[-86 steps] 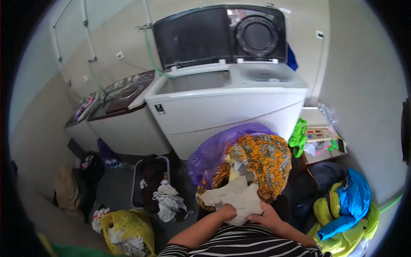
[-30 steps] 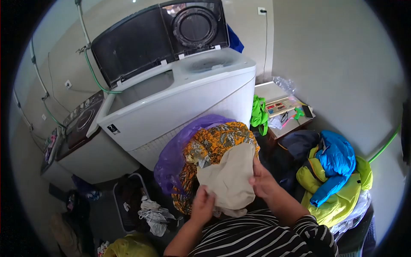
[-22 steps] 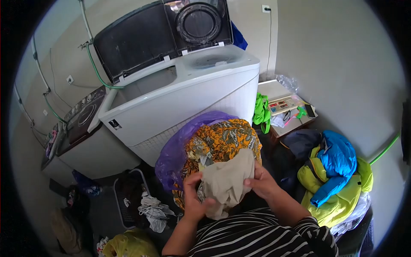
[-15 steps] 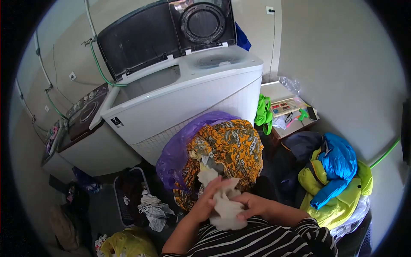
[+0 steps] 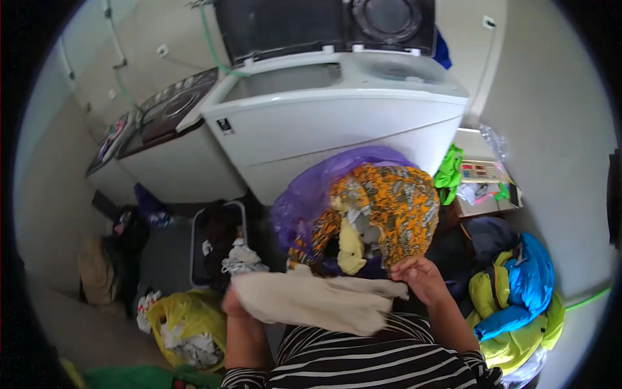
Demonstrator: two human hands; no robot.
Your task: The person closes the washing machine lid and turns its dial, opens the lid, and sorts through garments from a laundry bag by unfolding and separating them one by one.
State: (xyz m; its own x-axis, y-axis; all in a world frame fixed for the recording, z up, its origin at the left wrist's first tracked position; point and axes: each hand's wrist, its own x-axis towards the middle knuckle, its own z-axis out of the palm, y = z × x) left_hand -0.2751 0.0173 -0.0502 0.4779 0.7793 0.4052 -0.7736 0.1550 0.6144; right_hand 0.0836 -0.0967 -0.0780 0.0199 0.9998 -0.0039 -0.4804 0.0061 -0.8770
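A cream-coloured garment (image 5: 317, 299), its exact kind unclear, is stretched sideways in front of my striped shirt. Its left end is in my left hand (image 5: 234, 303), which is blurred and partly covered by the cloth. My right hand (image 5: 420, 277) pinches the other end between thumb and fingers. Just beyond the cloth stands a purple plastic bag (image 5: 295, 204), open at the top, with an orange patterned cloth (image 5: 405, 201) spilling from it. A pale yellow cloth (image 5: 351, 247) lies in the bag's opening.
A white twin-tub washing machine (image 5: 343, 120) with raised lids stands ahead, another washer (image 5: 175, 162) left of it. A laundry basket (image 5: 194, 249) and yellow bag (image 5: 165, 318) sit at left. At right are blue and lime jackets (image 5: 528, 275) and a small table (image 5: 473, 206).
My hands have moved apart, and the bunched garment is now spread out between them. The view has shifted, so the washers and bag appear further right.
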